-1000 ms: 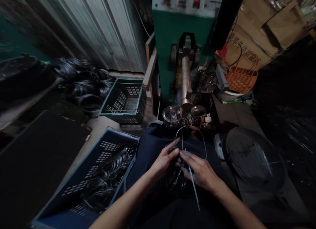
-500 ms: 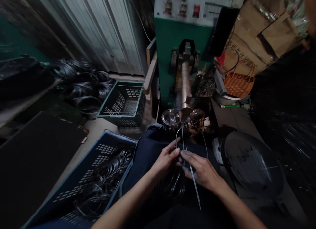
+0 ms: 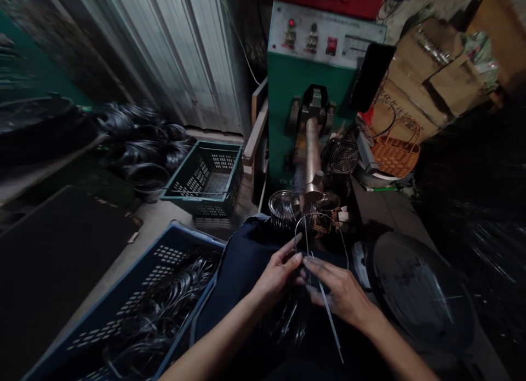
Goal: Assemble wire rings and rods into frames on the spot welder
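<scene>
My left hand (image 3: 279, 271) is closed, thumb and fingers pinching the left side of a thin wire ring (image 3: 344, 245) that arches up in front of me. Close beside it, my right hand (image 3: 343, 285) grips thin straight metal rods (image 3: 332, 321), whose lower ends slant down toward my lap. The fingertips of both hands nearly meet, and the contact between rods and ring is partly hidden by them. Just beyond the ring stands a green machine (image 3: 283, 129) with a thick metal cylinder arm (image 3: 313, 156). Dark shiny wire loops (image 3: 291, 321) lie in my lap below the hands.
To the left, a blue crate (image 3: 164, 255) holds many bent wires, with a green crate (image 3: 234, 197) beyond it. Coils of wire (image 3: 143, 151) are heaped on the floor. On the right are a dark round object (image 3: 423, 293), a wicker basket (image 3: 396, 156) and a cardboard box (image 3: 427, 91).
The view has tilted up slightly, so the machine and crates sit lower in the picture. Both hands keep nearly the same hold on the ring and rods.
</scene>
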The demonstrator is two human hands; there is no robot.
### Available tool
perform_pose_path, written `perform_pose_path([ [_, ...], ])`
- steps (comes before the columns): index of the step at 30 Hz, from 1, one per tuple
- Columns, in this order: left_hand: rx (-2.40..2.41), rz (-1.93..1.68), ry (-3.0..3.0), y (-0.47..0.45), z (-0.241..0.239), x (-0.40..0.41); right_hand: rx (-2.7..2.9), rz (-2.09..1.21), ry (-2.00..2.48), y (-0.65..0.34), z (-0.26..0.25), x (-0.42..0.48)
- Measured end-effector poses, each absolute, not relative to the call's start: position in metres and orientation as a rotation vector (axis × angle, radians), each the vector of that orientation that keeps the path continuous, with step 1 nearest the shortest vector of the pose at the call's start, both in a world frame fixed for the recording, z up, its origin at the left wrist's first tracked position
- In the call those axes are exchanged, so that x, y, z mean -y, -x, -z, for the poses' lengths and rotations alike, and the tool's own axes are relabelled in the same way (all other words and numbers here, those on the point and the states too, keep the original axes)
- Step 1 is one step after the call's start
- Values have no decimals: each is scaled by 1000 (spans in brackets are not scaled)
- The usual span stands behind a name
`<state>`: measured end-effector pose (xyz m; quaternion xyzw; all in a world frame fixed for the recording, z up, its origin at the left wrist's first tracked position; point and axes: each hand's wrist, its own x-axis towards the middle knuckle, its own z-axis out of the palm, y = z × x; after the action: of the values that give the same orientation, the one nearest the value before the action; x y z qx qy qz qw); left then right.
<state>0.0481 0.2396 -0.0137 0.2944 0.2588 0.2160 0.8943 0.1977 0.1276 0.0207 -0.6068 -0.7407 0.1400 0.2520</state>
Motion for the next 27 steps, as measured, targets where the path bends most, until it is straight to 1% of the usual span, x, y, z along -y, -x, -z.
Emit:
perform_pose_path([
  [11, -536, -470, -609, -53, 14, -245, 2009, -485, 1663, -206, -23, -137],
  [16, -566, -441, -715, -51, 16, -254, 2017, -489, 1678, -205, -25, -137],
  [19, -588, -443, -760, -58, 12, -273, 2029, -365, 1706, -211, -21, -147],
  [24, -633, -564, -790, -84, 8, -325, 2098, 59, 1829, -237, -20, -187],
  [27, -612, -617, -828, -97, 6, -352, 2093, 144, 1813, -254, -24, -210],
])
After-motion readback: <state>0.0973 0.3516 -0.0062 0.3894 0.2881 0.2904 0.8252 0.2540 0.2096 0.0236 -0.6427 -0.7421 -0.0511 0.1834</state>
